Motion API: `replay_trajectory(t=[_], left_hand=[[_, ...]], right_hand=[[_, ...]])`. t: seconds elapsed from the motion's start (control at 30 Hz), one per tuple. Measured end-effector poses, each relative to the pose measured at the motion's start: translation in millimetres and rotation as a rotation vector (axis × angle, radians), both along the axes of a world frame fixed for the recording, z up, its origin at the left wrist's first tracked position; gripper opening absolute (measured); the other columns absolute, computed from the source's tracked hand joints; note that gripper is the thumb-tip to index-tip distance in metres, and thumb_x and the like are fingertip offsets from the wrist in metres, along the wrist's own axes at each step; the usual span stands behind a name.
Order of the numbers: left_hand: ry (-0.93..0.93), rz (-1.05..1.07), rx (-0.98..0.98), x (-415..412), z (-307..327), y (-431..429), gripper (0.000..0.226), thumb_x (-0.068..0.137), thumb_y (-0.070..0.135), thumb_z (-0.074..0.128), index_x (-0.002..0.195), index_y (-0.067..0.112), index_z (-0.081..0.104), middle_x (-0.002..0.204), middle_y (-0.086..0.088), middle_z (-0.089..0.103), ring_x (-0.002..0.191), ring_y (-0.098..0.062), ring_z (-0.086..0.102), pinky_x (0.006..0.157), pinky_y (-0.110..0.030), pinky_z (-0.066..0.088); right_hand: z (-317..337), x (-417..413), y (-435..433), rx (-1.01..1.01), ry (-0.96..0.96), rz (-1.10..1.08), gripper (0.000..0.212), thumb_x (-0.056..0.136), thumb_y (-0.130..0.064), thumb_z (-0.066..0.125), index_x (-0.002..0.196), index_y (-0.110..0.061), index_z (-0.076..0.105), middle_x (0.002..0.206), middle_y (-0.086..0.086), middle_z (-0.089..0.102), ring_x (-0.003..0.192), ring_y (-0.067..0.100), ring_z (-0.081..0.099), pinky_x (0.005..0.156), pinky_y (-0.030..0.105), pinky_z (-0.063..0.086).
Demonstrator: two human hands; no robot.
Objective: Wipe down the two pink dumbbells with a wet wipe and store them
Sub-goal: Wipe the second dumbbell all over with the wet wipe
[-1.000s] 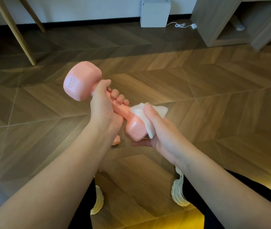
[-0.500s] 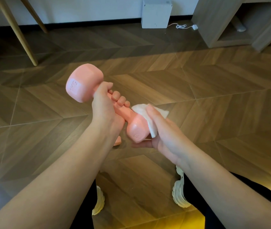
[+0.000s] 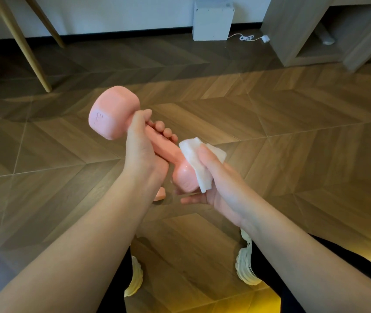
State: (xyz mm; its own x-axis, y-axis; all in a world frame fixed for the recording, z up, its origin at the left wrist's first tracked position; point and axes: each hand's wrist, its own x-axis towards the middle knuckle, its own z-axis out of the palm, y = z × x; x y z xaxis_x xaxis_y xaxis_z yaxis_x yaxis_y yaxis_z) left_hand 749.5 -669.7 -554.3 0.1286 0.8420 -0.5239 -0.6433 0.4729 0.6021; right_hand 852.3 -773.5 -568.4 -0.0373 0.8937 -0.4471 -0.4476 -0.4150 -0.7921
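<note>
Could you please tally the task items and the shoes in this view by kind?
Pink hex-headed dumbbells: 2, one held, one on the floor, mostly hidden
White folded wet wipe: 1
Cream chunky-soled shoes: 2
Total: 5

Bare forearms (image 3: 78, 256), black trousers (image 3: 347, 254), cream chunky-soled trainers (image 3: 245, 267).

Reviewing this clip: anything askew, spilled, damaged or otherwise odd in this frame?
Nothing stands out. The left hand grips the pink dumbbell by its handle; the right hand holds the wet wipe against its near head. A pink piece below the left wrist is mostly hidden.
</note>
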Motion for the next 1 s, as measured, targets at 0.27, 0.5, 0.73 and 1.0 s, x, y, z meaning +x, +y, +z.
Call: replay_trajectory(t=[0.27,0.5,0.73,1.0], left_hand=[[0.024,0.023,-0.113,-2.3,-2.0,3.2,0.031,0.093,0.026,0.061,0.07,0.02,0.04,0.049,0.008,0.035,0.038,-0.009,0.033,0.046,-0.022,0.036],[-0.008,0.027,-0.093,-4.5,0.6,5.7,0.03,0.092,0.02,0.055,0.068,0.02,0.036,0.049,0.007,0.029,0.038,-0.011,0.027,0.043,-0.021,0.033],[-0.024,0.033,-0.079,-6.5,-2.9,5.3,0.032,0.092,0.019,0.053,0.065,0.02,0.036,0.048,0.007,0.028,0.038,-0.011,0.027,0.043,-0.021,0.032],[-0.053,-0.005,-0.077,-2.0,-3.0,5.9,0.031,0.091,0.019,0.053,0.065,0.02,0.036,0.05,0.007,0.027,0.04,-0.012,0.026,0.044,-0.022,0.032]], right_hand=[[-5.7,5.0,-5.6,0.038,-0.082,0.004,0.053,0.085,-0.032,0.069,0.133,-0.034,0.047,0.114,-0.006,0.07,0.101,0.011,0.069,0.077,0.027,0.057],[-1.6,-0.7,0.8,0.036,0.054,-0.04,0.049,0.092,-0.042,0.055,0.134,-0.018,0.05,0.116,0.019,0.067,0.086,0.026,0.071,0.065,0.039,0.059],[-8.5,1.6,-3.2,0.055,-0.042,-0.01,0.055,0.075,-0.029,0.079,0.122,-0.043,0.055,0.122,-0.003,0.066,0.105,0.017,0.069,0.081,0.031,0.057],[-5.4,10.4,1.5,-0.03,0.06,-0.024,0.055,0.087,-0.055,0.062,0.13,-0.021,0.056,0.102,0.01,0.073,0.088,0.03,0.073,0.067,0.04,0.059]])
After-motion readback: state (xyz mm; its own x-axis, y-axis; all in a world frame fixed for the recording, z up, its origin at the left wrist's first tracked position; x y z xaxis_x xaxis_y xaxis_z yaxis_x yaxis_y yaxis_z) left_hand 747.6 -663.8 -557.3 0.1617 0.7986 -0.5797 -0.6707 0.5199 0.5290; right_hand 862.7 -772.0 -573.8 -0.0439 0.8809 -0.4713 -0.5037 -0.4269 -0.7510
